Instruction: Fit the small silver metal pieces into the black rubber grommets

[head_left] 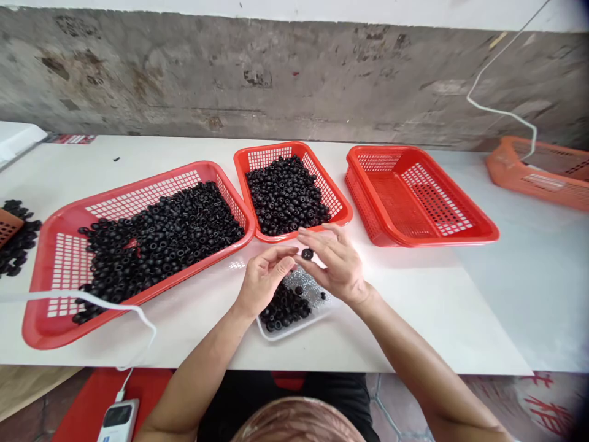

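Two bare hands above a white work surface [414, 331], viewed from the person's head. The right hand [335, 265] pinches a small round black piece [307, 253] between the thumb and forefinger, holding it in the air just above the front rim of the middle red basket [276, 148]. The left hand [264, 282] is beside it, its fingers [285, 264] loosely curled, gripping nothing visible, with their tips just apart from the piece. Directly below the hands, a small white tray [276, 334] holds a heap of similar black pieces [285, 310] and some silvery bits [306, 284]. The middle red basket holds a pile of black pieces [285, 195]. A larger red basket [50, 331] to the left lies at a slant and holds a broader spread of them [159, 242]. A third red basket [414, 230] stands to the right of the middle one, and an orange basket [538, 179] sits farther right. At the far left, more black pieces [13, 245] lie around a brown basket corner [8, 226]. A white cable [105, 301] crosses the larger basket, and a stained concrete wall [230, 73] runs behind the surface.
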The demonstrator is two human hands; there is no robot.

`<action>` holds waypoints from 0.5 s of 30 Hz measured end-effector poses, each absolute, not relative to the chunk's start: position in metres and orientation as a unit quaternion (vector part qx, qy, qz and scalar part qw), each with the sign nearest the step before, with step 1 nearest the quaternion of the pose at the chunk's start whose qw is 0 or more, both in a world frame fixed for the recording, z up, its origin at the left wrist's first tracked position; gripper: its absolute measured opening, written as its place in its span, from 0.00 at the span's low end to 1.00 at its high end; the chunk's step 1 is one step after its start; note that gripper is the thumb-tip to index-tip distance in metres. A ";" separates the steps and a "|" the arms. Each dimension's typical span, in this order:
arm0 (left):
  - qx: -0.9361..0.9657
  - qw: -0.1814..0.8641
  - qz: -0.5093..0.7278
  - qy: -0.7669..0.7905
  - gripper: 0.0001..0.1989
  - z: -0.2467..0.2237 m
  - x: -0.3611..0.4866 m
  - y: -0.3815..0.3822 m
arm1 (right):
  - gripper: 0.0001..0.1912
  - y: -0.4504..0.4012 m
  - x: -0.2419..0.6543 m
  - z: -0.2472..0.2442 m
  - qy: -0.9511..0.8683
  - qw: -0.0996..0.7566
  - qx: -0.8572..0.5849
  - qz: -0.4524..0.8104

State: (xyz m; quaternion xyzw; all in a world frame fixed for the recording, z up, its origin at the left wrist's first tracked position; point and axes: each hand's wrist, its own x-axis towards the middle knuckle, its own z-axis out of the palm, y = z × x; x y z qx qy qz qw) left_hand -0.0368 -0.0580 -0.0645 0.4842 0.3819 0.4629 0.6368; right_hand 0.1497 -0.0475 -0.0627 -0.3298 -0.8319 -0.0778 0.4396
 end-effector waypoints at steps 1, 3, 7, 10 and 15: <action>0.482 0.625 0.474 0.392 0.22 -0.065 -0.037 -0.057 | 0.22 -0.042 0.150 -0.059 -0.818 0.457 -0.340 -0.083; 0.479 0.602 0.490 0.410 0.21 -0.067 -0.037 -0.056 | 0.22 -0.029 0.151 -0.049 -0.787 0.486 -0.370 -0.086; 0.483 0.569 0.519 0.417 0.18 -0.070 -0.036 -0.054 | 0.25 -0.007 0.147 -0.026 -0.714 0.526 -0.462 -0.021; 0.483 0.557 0.533 0.416 0.16 -0.072 -0.035 -0.054 | 0.14 -0.022 0.139 -0.011 -0.684 0.566 -0.454 0.077; 0.522 0.526 0.512 0.434 0.13 -0.073 -0.038 -0.055 | 0.27 -0.112 0.146 -0.005 -0.710 0.551 -0.369 0.237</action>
